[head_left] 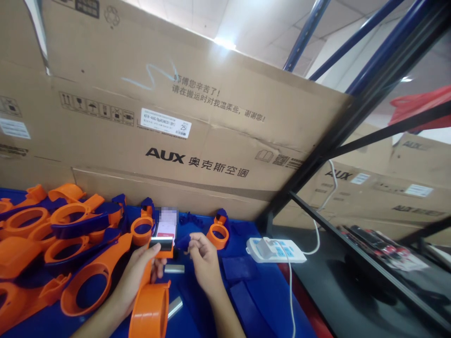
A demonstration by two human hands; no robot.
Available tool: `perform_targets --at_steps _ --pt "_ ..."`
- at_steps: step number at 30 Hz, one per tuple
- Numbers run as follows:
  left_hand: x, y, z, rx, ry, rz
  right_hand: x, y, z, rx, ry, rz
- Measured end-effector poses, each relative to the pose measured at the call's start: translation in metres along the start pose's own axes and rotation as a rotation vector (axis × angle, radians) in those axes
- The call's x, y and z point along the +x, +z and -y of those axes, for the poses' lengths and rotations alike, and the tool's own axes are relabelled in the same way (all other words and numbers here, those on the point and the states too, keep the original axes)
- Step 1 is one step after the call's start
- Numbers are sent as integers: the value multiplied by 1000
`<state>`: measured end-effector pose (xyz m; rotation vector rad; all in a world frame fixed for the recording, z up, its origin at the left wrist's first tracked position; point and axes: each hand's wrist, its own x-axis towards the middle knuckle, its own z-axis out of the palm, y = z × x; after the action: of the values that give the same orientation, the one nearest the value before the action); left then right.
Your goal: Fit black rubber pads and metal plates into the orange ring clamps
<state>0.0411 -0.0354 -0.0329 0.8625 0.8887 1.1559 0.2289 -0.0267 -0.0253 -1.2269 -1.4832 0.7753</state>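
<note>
My left hand (139, 267) is wrapped round the handle of an orange tape dispenser (150, 307), thumb on top. Its toothed black-and-silver cutter end (162, 241) points up and away from me. Just to the right, my right hand (205, 259) pinches a small dark blue plastic piece (183, 242), held apart from the dispenser. Under the hands lie a pale metal strip (174, 268) and a second pale strip (175, 307), on the blue table surface (192, 291). A phone (166, 227) with a lit screen is behind the cutter end.
Many orange and blue tape dispensers (72, 251) are heaped at the left. One more dispenser (218, 233) stands behind my right hand. A white power strip (275, 250) with cables lies at the right. A large carton (197, 141) and a dark rack post (299, 188) bound the back.
</note>
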Motion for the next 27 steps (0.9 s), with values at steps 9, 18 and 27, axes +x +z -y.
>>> perform_targets --at_steps 9,18,27 --pt "-6 3 -5 -132 -25 13 -11 13 9 216 56 108" --pt "-3 0 1 -186 -96 -112 -12 12 5 -41 -82 96" --pt "-4 1 1 -230 -75 -77 -13 16 11 -54 -140 -32"
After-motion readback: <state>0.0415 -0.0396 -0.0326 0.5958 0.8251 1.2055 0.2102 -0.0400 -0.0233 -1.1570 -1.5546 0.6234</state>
